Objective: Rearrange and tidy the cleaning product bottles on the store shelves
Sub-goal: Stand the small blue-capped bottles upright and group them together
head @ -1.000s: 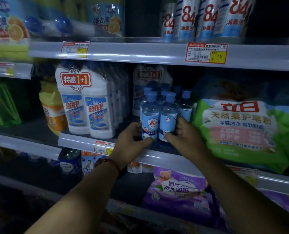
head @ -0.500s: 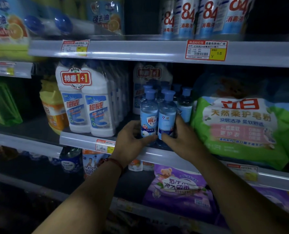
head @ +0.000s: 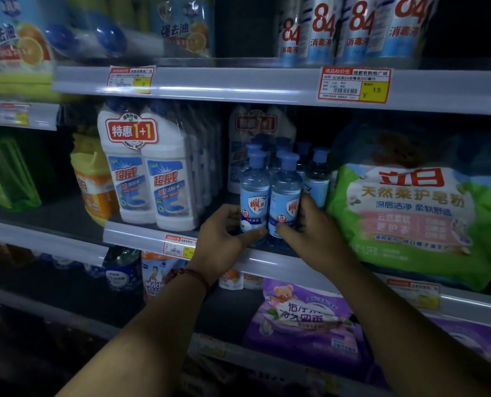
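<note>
Two small clear blue-capped bottles stand side by side at the front of the middle shelf [head: 267, 260]. My left hand [head: 224, 236] grips the left front bottle [head: 254, 193] low down, thumb across its base. My right hand [head: 307, 233] grips the right front bottle [head: 285, 196], fingers curled round its right side. Several more of the same blue bottles [head: 316, 173] stand in rows behind them. Both front labels face outward.
A twin pack of white toilet-cleaner bottles [head: 149, 179] stands left of the blue bottles, with an orange jug [head: 92, 190] further left. A green detergent bag [head: 410, 213] lies close on the right. White "84" bottles [head: 353, 27] fill the shelf above; a purple bag [head: 304, 319] lies below.
The right front bottle has been turned so its red-and-white label now faces forward. Both hands stay on the two front bottles; the view has shifted slightly.
</note>
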{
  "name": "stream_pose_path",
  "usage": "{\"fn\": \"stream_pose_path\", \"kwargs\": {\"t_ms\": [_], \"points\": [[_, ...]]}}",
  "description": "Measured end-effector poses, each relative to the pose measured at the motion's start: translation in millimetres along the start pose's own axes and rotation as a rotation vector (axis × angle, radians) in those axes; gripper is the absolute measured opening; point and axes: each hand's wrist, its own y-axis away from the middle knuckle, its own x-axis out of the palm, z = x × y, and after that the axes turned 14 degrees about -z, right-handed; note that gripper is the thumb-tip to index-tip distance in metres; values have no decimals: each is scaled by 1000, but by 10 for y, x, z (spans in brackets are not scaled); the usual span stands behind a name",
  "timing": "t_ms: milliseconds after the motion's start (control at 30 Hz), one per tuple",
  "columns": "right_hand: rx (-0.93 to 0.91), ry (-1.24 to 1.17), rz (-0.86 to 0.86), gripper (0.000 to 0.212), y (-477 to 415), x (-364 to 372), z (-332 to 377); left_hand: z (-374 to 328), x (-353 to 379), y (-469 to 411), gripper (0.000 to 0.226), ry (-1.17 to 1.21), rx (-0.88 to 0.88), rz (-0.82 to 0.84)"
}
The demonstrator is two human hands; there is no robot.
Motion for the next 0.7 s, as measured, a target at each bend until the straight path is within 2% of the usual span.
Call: {"fn": "stream_pose_path", "kwargs": {"t_ms": [200,433,533,700], "points": [[-25,50,-63,54,-3,27,-13,0,-49,-17,41,5,-14,41],[-32,25,-8,57,-11,14,-1,0,-71,-42,44,-15,20,73],[40,-42,16,52,-51,-27,25,-80,-110,-53,45,-33,15,114],[28,-55,59,50,60,-112,226,-265,-243,74,48,12,47,74]]}}
